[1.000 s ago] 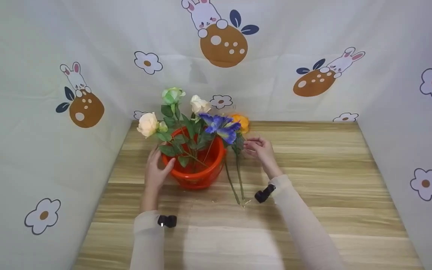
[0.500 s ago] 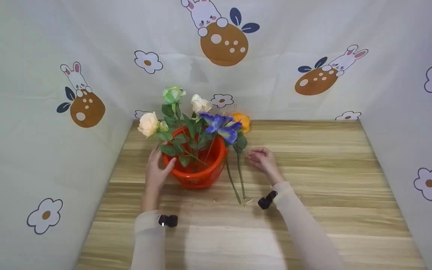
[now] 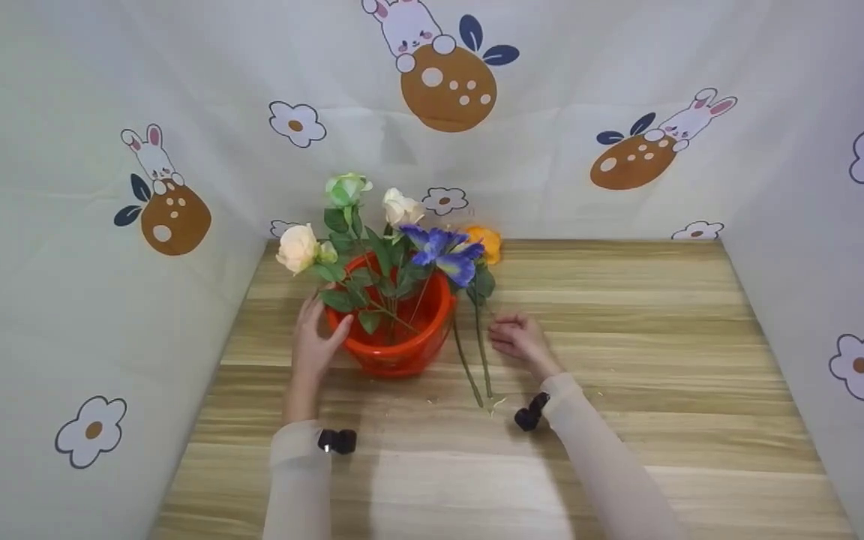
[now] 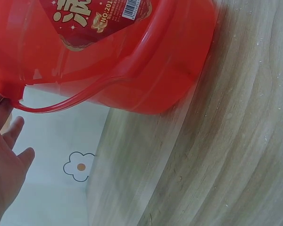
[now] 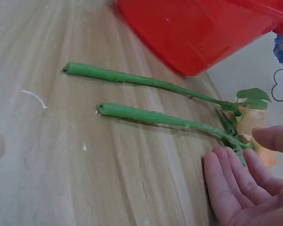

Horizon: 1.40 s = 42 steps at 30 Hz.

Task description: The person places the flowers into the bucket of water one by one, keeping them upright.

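A red bucket (image 3: pixel 400 358) stands on the table with artificial flowers in it: a green rose (image 3: pixel 347 189), a cream rose (image 3: pixel 402 208), a peach rose (image 3: pixel 297 249) and a blue-purple iris (image 3: pixel 443 253). My left hand (image 3: pixel 313 349) rests against the bucket's left side, its thumb extended near the rim and some fingertips hidden behind the bucket's lug. To the bucket's right lie two green flower stems (image 5: pixel 146 117) with orange blooms (image 3: pixel 483 244), partly covered by the iris. Beside these stems is my right hand (image 3: pixel 520 339), fingers loosely bent and holding nothing.
The bucket's red handle (image 4: pixel 75 98) hangs down its side. Small pale scraps (image 5: pixel 35 98) lie on the wood-grain table (image 3: pixel 649 435) near the stem ends. Patterned cloth (image 3: pixel 552 142) encloses the back and both sides.
My right hand has drawn back from beside the orange bloom, coming nearer to me along the loose stems. The left hand and the bucket have stayed where they were.
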Each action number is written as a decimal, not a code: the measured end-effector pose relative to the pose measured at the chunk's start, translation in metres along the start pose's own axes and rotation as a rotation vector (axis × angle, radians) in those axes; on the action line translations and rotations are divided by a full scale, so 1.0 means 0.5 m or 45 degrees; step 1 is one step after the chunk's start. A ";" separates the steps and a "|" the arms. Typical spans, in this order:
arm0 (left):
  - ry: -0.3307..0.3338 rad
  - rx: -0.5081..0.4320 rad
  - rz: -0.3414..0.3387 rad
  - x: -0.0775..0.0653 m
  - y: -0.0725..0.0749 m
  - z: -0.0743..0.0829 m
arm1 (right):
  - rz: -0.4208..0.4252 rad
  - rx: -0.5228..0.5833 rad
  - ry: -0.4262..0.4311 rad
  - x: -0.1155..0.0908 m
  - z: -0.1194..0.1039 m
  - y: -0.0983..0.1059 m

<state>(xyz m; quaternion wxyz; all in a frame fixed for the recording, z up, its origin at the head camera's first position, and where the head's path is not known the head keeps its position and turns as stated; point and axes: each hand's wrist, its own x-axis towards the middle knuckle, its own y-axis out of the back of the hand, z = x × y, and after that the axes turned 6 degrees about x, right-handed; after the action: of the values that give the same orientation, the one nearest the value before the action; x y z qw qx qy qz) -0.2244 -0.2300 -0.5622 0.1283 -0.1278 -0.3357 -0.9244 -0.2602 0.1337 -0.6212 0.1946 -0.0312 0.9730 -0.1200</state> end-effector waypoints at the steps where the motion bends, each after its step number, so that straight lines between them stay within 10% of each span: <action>1: 0.000 -0.001 0.001 -0.001 -0.001 -0.001 | 0.000 -0.023 0.000 -0.001 0.002 0.000; 20: -0.052 -0.032 0.027 0.000 -0.005 -0.008 | 0.192 -0.945 0.270 -0.009 0.018 -0.050; 42: -0.113 -0.076 0.041 0.002 -0.006 -0.010 | 0.170 -0.465 0.072 -0.024 0.018 -0.003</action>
<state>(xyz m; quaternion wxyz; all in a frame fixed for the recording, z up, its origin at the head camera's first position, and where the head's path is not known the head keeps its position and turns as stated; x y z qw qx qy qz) -0.2271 -0.2312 -0.5676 0.1244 -0.1778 -0.3111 -0.9253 -0.2458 0.1318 -0.6243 0.1657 0.0022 0.9836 0.0709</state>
